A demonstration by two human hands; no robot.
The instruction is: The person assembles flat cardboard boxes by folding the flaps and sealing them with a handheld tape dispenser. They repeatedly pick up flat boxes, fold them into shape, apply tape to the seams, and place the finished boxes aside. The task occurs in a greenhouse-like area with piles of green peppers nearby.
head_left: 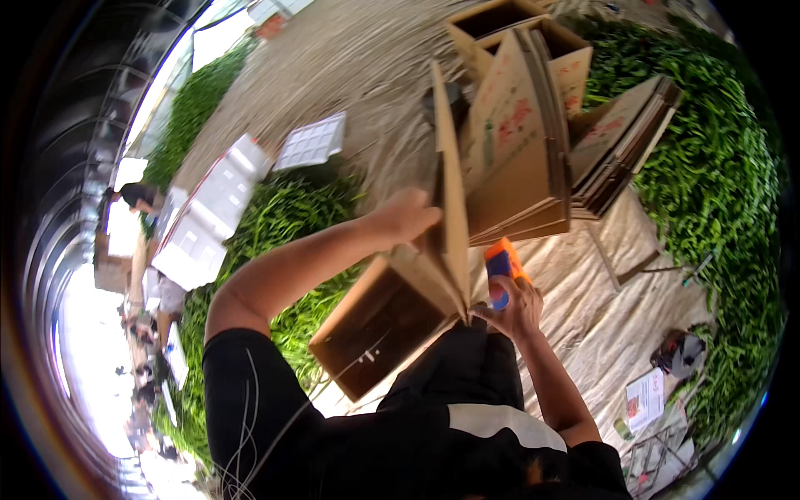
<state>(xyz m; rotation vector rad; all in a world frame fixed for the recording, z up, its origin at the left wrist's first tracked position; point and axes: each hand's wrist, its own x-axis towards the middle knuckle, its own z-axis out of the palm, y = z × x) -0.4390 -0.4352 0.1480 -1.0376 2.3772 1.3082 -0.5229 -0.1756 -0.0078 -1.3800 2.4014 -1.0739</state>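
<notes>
Cardboard box (392, 321), brown and part-folded, lay tilted above the person's lap, dark open side facing left

Green leaves (275, 217) crowded its left edge; left hand (408, 215) gripped the raised flap (450, 192); right hand (510, 307) pinched an orange tape dispenser (502, 267) at the box's corner; bare tarp (608, 300) lay open rightward

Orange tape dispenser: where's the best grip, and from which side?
Grip the orange tape dispenser around its lower body, coming from below, as the right hand does. Its top end stands free beside the cardboard box, which the left hand steadies by an upright flap.
</notes>
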